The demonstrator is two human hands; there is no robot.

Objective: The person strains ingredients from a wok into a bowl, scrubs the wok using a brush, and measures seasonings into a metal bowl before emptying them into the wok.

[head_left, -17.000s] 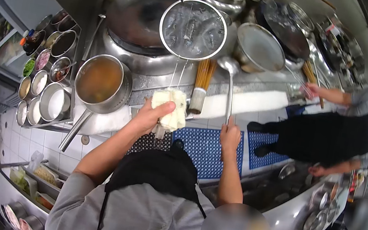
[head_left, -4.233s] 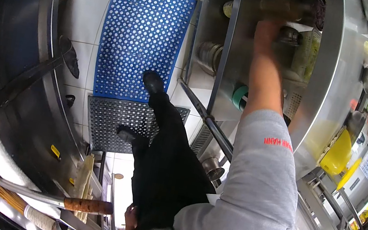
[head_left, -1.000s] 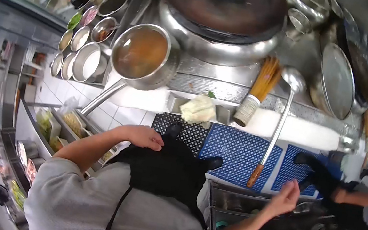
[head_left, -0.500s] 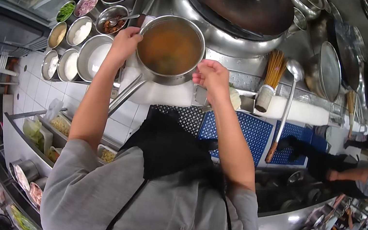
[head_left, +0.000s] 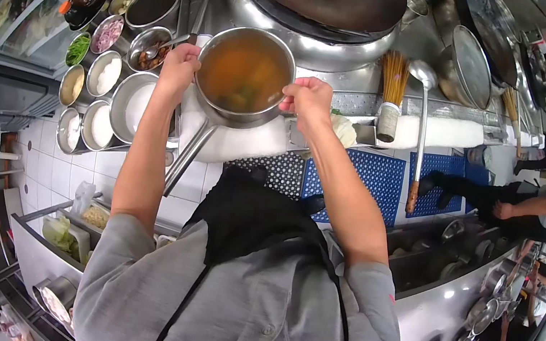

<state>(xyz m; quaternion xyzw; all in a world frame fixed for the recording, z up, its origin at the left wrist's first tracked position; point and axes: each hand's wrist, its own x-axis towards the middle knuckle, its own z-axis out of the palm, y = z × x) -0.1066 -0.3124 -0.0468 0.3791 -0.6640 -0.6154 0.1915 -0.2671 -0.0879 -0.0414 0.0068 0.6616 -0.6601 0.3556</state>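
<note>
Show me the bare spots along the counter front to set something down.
There's a bare white towel right of the ladle, and a nearer towel in front of the saucepan, right of its handle. Crowded: far left with bowls, back right with pans.

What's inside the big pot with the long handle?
The pot holds orange-brown liquid with something dark green showing near the edge. The murky liquid hides the bottom, so I can't tell what lies there.

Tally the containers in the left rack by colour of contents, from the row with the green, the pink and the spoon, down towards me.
Green contents: 1
Pink contents: 1
Reddish-brown contents: 1
Tan contents: 1
White contents: 4
Total: 8
</note>
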